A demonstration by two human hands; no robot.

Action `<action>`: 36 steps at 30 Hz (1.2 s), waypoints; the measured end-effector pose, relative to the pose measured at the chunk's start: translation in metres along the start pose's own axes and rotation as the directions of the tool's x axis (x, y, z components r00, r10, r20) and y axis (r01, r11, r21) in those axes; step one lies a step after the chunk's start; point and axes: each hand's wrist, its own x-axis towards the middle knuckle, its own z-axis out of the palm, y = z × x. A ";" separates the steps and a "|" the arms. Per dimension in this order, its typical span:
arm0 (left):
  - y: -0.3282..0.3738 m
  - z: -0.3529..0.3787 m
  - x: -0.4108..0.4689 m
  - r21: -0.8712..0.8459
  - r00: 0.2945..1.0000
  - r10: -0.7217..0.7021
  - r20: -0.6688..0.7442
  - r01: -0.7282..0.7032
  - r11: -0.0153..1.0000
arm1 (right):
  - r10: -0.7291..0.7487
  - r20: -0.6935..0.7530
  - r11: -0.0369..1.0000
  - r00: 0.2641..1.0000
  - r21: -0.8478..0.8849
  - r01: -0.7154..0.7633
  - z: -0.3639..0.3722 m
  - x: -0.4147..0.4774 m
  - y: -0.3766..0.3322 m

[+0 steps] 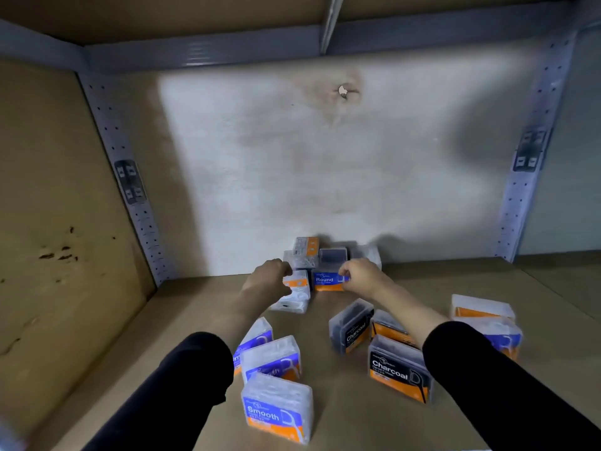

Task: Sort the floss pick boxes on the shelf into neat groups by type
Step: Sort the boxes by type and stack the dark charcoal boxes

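At frame centre the left hand [271,278] grips a white box [297,289]; the right hand [361,275] pinches the Round box [325,282]. Open shelf [455,278] lies right of them.

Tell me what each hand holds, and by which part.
Right hand pinches the Round box at its upper right corner. Left hand grips an orange-labelled box by its left end.

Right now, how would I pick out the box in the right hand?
Find the pale back wall; a heap of boxes sits at its foot. At the heap's front, the right hand pinches the Round box. Only it shows a blue label reading Round, above an orange strip.
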 end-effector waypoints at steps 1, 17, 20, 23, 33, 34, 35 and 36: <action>-0.002 0.005 0.005 0.016 1.000 0.011 0.005 -0.011 1.000 | -0.013 0.001 1.000 1.000 -0.013 0.013 0.005 0.007 0.002; -0.033 0.018 0.043 0.095 0.972 0.169 0.166 -0.186 0.978 | -0.143 -0.028 0.945 0.989 -0.303 0.128 0.042 0.057 0.019; -0.036 0.006 0.052 0.050 0.964 0.153 0.218 -0.167 0.985 | -0.131 -0.026 0.958 0.991 -0.262 0.120 0.040 0.060 0.022; -0.038 -0.007 0.059 -0.089 0.961 0.100 0.256 -0.079 0.993 | -0.134 -0.014 0.961 0.991 -0.248 0.126 0.038 0.061 0.026; -0.036 0.004 0.062 -0.163 0.990 0.011 0.142 0.012 0.987 | -0.128 -0.021 0.955 0.992 -0.271 0.117 0.037 0.061 0.025; -0.037 0.006 0.061 -0.178 0.993 0.013 0.121 0.009 0.984 | -0.121 -0.019 0.954 0.992 -0.280 0.111 0.036 0.062 0.023; -0.038 0.008 0.059 -0.190 0.995 0.016 0.099 0.003 0.982 | -0.114 -0.017 0.951 0.993 -0.291 0.105 0.036 0.063 0.022; -0.039 0.010 0.058 -0.201 0.996 0.015 0.085 0.002 0.980 | -0.109 -0.016 0.949 0.994 -0.300 0.099 0.036 0.064 0.021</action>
